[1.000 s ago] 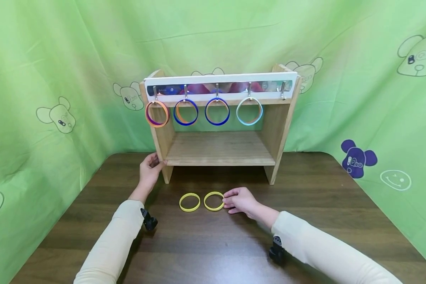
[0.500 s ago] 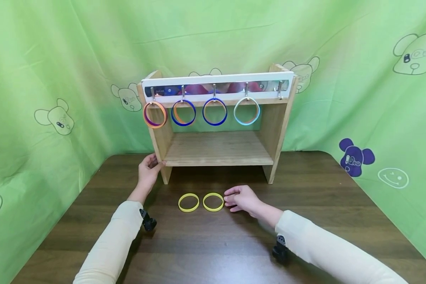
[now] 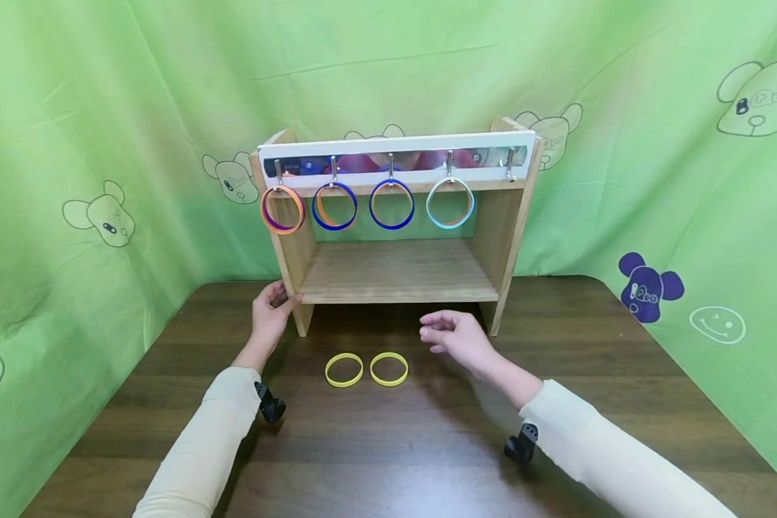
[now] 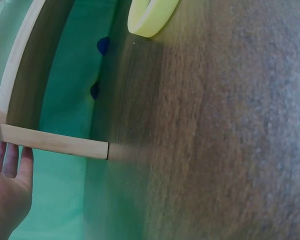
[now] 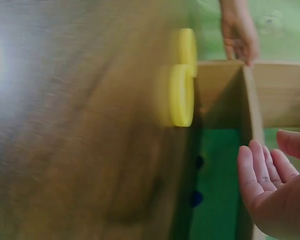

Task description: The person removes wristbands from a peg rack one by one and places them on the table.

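Note:
My left hand (image 3: 270, 316) grips the lower left side panel of a small wooden shelf (image 3: 401, 270), thumb in front and fingers on the outer face, as the left wrist view also shows. Two yellow wristbands lie side by side on the table: a left wristband (image 3: 344, 383) and a right wristband (image 3: 389, 382). Above the table, to the right of the bands, my right hand (image 3: 460, 339) holds nothing. In the right wrist view its fingers (image 5: 262, 172) are loosely extended in front of the shelf.
A white hook rail (image 3: 398, 141) runs across the shelf's top. Orange-purple (image 3: 283, 230), blue-orange (image 3: 334, 227), blue (image 3: 391, 226) and light blue (image 3: 450, 225) bands hang from its hooks; the rightmost hook (image 3: 511, 165) is bare. Behind the dark wooden table (image 3: 362, 460) hangs a green curtain (image 3: 395, 72).
My right hand has left the right yellow wristband and moved up and to the right. The band stays on the table. My left hand keeps its grip on the shelf.

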The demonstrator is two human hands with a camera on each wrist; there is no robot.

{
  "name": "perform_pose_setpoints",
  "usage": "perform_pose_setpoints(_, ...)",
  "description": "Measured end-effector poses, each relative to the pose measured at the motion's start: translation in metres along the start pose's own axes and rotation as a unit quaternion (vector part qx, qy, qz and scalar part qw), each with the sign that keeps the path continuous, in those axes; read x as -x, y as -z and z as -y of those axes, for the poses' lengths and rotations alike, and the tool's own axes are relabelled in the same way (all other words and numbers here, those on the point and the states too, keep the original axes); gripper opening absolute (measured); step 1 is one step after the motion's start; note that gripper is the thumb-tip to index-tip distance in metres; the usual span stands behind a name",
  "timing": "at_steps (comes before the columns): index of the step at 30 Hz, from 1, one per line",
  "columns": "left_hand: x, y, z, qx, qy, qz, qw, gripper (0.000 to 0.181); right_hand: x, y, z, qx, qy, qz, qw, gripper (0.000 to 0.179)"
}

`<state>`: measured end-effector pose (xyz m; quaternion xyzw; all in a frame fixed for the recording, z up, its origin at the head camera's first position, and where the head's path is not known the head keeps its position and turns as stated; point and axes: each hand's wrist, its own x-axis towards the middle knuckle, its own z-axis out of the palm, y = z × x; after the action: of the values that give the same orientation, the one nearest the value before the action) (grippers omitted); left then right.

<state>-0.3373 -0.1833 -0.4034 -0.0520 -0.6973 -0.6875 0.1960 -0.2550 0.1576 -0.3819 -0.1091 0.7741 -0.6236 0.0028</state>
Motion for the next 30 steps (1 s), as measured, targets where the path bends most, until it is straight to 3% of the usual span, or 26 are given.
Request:
perform_pose_setpoints(9,0.014,-0.003,-0.028,-0.006,0.001,0.010,0.9999,0.037,-0.009,0.017,0.026,-0.033,0.062,-0.059,0.9958,0.032)
perform_pose_setpoints(18,0.016,-0.003,-0.029,-0.005,0.000,0.013,0.9999,0.036,-0.012,0.036,0.050,-0.079,0.103,-0.103,0.9862,0.026)
perform_pose_setpoints(28,0.015,-0.002,-0.029,-0.011,-0.002,0.013,0.9998,0.036,-0.015,0.053,0.083,-0.194,0.151,-0.141,0.9590,0.014)
perform_pose_setpoints(30,0.011,-0.001,-0.022,-0.012,-0.002,0.012,0.9999,0.037,-0.016,0.056,0.089,-0.219,0.158,-0.140,0.9528,0.014)
